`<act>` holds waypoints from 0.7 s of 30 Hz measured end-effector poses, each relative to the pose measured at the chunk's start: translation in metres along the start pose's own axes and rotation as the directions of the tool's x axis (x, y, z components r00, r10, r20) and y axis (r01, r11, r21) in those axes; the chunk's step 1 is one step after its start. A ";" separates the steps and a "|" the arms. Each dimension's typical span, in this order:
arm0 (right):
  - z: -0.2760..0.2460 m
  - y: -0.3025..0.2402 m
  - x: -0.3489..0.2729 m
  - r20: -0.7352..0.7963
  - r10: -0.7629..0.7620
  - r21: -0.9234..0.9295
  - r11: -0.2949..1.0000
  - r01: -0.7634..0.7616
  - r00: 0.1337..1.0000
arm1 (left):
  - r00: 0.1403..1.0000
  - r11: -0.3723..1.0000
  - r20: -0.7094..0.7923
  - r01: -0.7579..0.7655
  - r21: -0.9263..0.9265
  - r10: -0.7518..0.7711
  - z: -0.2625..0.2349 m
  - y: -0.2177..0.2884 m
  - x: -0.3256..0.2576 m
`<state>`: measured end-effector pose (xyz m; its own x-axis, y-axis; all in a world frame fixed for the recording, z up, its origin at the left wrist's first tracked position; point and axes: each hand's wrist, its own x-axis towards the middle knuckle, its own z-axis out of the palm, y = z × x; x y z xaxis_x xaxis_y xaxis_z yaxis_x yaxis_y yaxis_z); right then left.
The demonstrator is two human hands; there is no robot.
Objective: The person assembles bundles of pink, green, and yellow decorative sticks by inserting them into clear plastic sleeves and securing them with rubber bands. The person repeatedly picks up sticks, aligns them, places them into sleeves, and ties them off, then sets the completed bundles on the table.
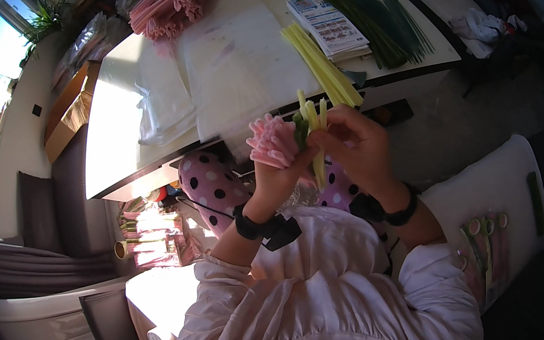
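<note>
The white table (157,89) fills the upper middle of the frame, tilted by the lens, with clear plastic sheets (170,95) spread over its left part. At its upper right lies a fan of dark green stems (385,22), and beside that a printed leaflet (327,25). A bundle of pale yellow strips (319,64) runs diagonally from the leaflet toward the frame's centre. A heap of pink paper flowers (170,3) sits at the table's upper left. Below the table edge, a pink cushion with white dots (210,185) shows at centre left.

At the centre of the frame the person's left hand (278,178) is closed around the base of a small pink flower (270,142), its petals pointing left. The right hand (359,148), just right of it and touching the same bunch, pinches several yellow-green strips (315,117) against the flower's stem, fingers curled tight. Both wrists wear black bands.
</note>
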<state>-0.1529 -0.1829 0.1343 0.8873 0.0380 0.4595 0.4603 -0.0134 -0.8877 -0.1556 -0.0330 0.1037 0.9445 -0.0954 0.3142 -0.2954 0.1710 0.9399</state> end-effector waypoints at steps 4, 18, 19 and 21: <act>-0.004 -0.003 0.003 0.095 0.283 0.164 0.941 -0.296 0.954 | 1.000 0.999 -0.004 0.020 -0.029 -0.020 0.000 0.000 -0.002; 0.013 0.013 0.001 0.014 0.242 0.297 0.925 -0.235 0.970 | 0.982 0.995 -0.183 0.023 -0.097 -0.040 0.001 -0.017 0.002; 0.015 0.016 0.002 0.006 0.248 0.334 0.913 -0.236 0.969 | 0.981 0.996 -0.187 0.033 -0.079 -0.048 0.000 -0.020 0.003; 0.019 0.023 0.003 -0.019 0.189 0.271 0.946 -0.177 0.982 | 0.979 0.998 -0.195 0.055 -0.043 -0.063 -0.003 -0.024 0.005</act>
<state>-0.1402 -0.1646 0.1144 0.9586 0.0158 0.2842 0.2713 0.2511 -0.9292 -0.1430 -0.0346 0.0819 0.9710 0.0869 0.2225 -0.2361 0.2079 0.9492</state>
